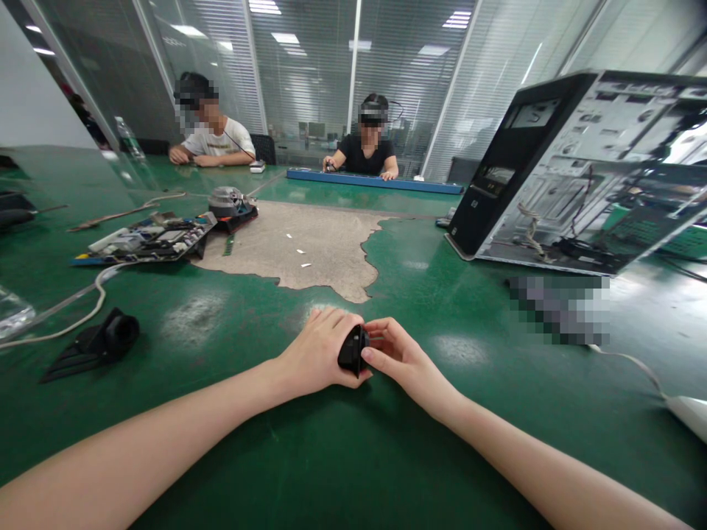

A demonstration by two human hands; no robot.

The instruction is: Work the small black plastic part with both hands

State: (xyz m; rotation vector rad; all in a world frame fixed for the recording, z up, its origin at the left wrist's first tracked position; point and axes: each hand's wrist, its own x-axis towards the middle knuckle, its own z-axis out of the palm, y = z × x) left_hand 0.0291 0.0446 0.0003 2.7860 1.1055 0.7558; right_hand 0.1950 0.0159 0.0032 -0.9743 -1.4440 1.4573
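Near the middle of the green table, both hands are closed around a small black plastic object (352, 350), whose kind I cannot make out. My left hand (314, 350) wraps it from the left, with the thumb under its lower edge. From the right, my right hand (398, 353) holds it with the thumb and bent fingers at its side. Part of the object is hidden by the fingers. A black plastic piece with a round opening (104, 340) lies on the table to the left of my left hand.
A bare brown patch (325, 254) marks the green table (353, 471). At left lie a circuit board (149, 239) and a grey fan (229, 202). An opened computer case (513, 177) stands right. Two people sit opposite, behind a blue bar (375, 181). Cables (82, 316) cross the left side.
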